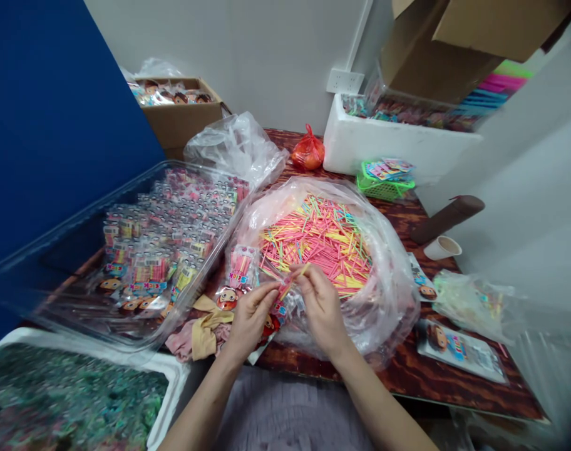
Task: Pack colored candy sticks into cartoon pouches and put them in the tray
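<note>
My left hand (253,314) pinches a small clear packet printed with a cartoon head, partly hidden by my fingers. My right hand (322,308) is closed on a few thin pink and yellow sticks (305,269), held close to the packet's upper end. Whether the sticks are inside the packet I cannot tell. Just beyond my hands, a big clear plastic bag (398,300) lies open, heaped with loose pink, yellow and green sticks (320,241). A filled packet (241,266) lies left of my hands, near yellow and pink cloth pieces (209,322).
On the left stands a clear tub (191,307) of filled packets, with a foam box (177,382) below it. Behind are a cardboard box (182,122), a red bag (308,152), a white foam box (389,144) and a green basket (384,186). A paper cup (442,248) stands right.
</note>
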{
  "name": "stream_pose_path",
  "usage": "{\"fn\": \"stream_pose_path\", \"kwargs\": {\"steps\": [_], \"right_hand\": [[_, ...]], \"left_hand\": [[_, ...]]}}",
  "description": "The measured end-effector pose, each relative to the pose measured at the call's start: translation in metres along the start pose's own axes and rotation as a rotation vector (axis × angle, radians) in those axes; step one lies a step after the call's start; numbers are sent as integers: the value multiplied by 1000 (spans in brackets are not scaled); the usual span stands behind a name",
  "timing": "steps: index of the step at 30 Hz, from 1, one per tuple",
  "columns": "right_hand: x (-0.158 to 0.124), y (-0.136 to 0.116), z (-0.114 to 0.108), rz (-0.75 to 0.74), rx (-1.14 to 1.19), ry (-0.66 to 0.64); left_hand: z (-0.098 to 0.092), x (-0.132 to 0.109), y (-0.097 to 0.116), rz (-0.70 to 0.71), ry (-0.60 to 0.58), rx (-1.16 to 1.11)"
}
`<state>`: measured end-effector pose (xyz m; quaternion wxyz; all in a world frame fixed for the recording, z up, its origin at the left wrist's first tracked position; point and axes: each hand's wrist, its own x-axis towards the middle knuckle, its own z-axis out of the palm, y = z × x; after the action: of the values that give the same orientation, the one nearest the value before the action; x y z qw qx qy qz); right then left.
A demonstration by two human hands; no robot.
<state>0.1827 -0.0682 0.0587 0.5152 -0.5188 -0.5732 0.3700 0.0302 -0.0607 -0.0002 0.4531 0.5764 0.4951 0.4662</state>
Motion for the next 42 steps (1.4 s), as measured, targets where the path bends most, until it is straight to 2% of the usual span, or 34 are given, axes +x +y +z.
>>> {"fn": "stream_pose_path", "kwargs": {"steps": [2,5,7,11,15,16,18,19,20,24,26,29,32,35,39,42], "right_hand": [[-1,2,4,-22,-34,-4],[-3,5,7,-22,51,135],[-3,7,7,-78,32,165],[-6,3,4,-171,-118,59],[-1,5,-7,-141,-51,-182],[5,11,-11,-143,-37,-194],[22,29,-20,-151,-90,-94],[32,41,-25,-159,-198,20],[43,54,-30,-170,-388,57],[75,93,-43,-208,-1177,-118],[81,100,-47,-248,-1373,-187],[81,102,-55,-274,-1439,-249],[76,97,-65,-209,-1290,-244],[66,76,-69,-117,-815,-105],[44,22,-53,-34,-83,-7],[27,-7,-32,-93,71,108]], "left_hand": [[-1,0,2,4,1,-1],[-4,0,4,1,7,-1],[-5,-1,5,-10,6,0],[-6,1,6,-18,-3,14],[-8,2,6,-24,9,24],[-9,2,6,-28,21,35],[-10,2,6,-35,51,62],[-11,3,6,-35,61,71],[-12,3,7,-34,65,77],[-12,3,10,-24,38,68],[-12,1,11,-27,33,51],[-12,-1,14,-35,37,28],[-12,-2,15,-50,28,0],[-11,-4,14,-70,14,-30],[-7,-5,7,-86,3,-37],[-2,-6,4,-91,-12,-48]]}}
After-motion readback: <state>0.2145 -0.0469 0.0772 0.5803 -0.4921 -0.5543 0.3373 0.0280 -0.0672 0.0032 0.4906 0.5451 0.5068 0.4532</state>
